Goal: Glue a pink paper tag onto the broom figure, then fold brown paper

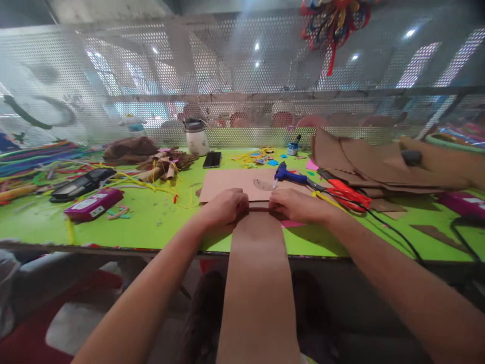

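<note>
Brown paper strip (pixel 257 283), nearest the viewer, runs from the bottom edge of the view up over the near edge of the green table (pixel 151 217), where its far end is folded or rolled under both hands. Left hand (pixel 225 206) and right hand (pixel 297 205) lie side by side at that far end, fingers curled closed and pressing down on the fold; how the fingertips grip beneath cannot be told. Just beyond the hands lies a flat brown cardboard sheet (pixel 235 183) carrying a small half-round cut-out (pixel 264 184). Right of it rest a blue glue gun (pixel 290 176) and red-handled scissors (pixel 346 194), with a black cable (pixel 394 230) trailing toward the near right. Farther right, a stack of brown cardboard pieces (pixel 379 162) is piled. At the left of the table lie a pink box (pixel 93 203), a black stapler-like tool (pixel 81 184) and bundles of coloured pipe cleaners (pixel 38 154). Toward the far edge stand a white lidded jar (pixel 196 137) and a dark phone (pixel 212 160), before a perforated metal screen (pixel 227 65).
</note>
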Tool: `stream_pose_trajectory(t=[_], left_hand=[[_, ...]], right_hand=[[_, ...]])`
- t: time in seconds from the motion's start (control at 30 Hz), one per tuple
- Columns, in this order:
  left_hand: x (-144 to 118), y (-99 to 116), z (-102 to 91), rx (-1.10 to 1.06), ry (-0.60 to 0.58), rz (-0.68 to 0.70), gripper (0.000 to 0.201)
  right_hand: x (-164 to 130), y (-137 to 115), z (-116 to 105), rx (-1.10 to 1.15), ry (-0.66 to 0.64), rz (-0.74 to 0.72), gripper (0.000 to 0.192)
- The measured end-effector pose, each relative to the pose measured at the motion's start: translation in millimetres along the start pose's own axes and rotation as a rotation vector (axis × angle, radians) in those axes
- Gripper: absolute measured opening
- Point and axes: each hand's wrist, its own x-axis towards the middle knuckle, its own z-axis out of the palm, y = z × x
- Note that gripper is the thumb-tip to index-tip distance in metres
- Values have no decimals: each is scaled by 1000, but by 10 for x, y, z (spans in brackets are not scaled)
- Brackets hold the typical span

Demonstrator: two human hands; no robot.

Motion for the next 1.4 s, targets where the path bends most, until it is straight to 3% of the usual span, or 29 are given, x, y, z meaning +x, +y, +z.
stream_pose_trajectory(t=[0.23,0.47,0.63,0.8,0.97,1.17,1.33,1.4], left_hand=[[-51,82,-37,68,-9,-5,15],[22,98,-77,-33,-7,-134,17],[157,36,-132,-212,-29,-244,42],[162,-60,-222,-408,-200,-222,45],[48,-53,-239,-587,-243,-198,45],[12,-32,-157,-616,-194,-245,40],[13,-13,-166,-577,-162,-271,35],[12,-3,-179,-557,-155,-264,34]], right_hand=[[-29,-88,-16,-160,-27,32,4],[-13,-168,50,-329,44,18,8],[23,-157,121,-371,204,-90,14],[41,-197,141,-452,403,-210,19],[34,-254,127,-472,459,-248,23],[55,-233,161,-345,493,-218,21],[57,-212,120,29,499,-130,10],[48,-230,76,230,471,-24,19]])
